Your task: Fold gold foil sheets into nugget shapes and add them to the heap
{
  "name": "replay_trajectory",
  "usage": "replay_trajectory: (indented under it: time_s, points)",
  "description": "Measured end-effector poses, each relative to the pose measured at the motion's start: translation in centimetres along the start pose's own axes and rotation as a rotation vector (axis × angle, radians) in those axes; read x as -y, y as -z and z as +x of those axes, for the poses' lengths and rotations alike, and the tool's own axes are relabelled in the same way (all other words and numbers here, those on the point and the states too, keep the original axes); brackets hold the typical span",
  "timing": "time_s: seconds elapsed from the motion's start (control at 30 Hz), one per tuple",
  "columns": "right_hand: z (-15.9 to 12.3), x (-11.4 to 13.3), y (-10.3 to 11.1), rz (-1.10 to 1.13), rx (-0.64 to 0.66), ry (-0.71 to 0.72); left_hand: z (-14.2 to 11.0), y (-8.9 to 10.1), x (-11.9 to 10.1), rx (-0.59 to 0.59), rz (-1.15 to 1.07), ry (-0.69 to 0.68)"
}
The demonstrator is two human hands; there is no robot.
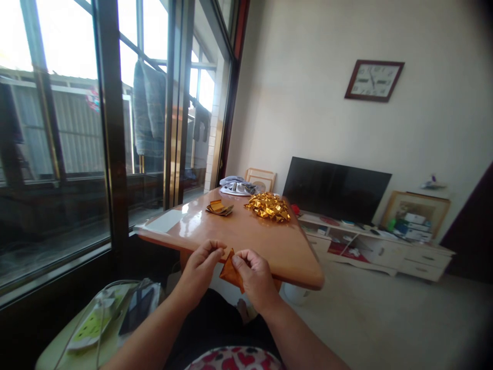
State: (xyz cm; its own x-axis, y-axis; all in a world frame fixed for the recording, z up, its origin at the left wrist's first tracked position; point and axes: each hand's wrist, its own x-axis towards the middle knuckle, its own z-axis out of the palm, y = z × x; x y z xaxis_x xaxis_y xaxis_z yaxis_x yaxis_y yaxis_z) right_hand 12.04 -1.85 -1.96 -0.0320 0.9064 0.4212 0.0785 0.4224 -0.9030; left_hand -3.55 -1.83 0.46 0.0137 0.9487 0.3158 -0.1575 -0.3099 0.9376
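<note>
The right hand (254, 272) is holding a folded piece of gold paper (231, 275). Its grip is pinching the paper between the thumb and the bent fingers, near the top corner. The left hand (202, 259) is reaching in from the other side. Its thumb and finger are coming close together just beside the pointy top of the paper, but I cannot tell if that grip is pinching anything.

The gold paper is hanging in the air above the person's lap, in front of the near edge of the brown surface (246, 244). On the surface, a small stack of gold sheets (219, 207) is lying on the left. A big heap of shiny gold folded shapes (268, 207) is sitting to the right of it. Some folded cloth (239, 186) is resting at the far end. Light from the window is shining on the surface.

Down on the left, a green and white thing with dark spots (90, 324) is lying next to a dark flat thing (137, 308). Across the room, a big black TV (337, 190) is standing on a white cabinet (419, 262), and a clock (373, 80) is hanging on the wall.
</note>
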Motion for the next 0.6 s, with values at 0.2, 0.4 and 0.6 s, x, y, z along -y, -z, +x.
replay_trajectory:
  time_s: [0.2,0.4,0.6]
  points:
    - [-0.2,0.6,-0.1,0.179,0.064,-0.091,-0.9,-0.2,-1.2,0.122,-0.050,0.117]
    - [-0.4,1.3,0.0,0.217,0.116,-0.104,-0.9,0.2,-1.0,0.165,-0.075,0.132]
    - [-0.4,1.5,0.2,0.297,0.162,-0.168,-0.6,0.7,-0.8,0.196,-0.146,0.136]
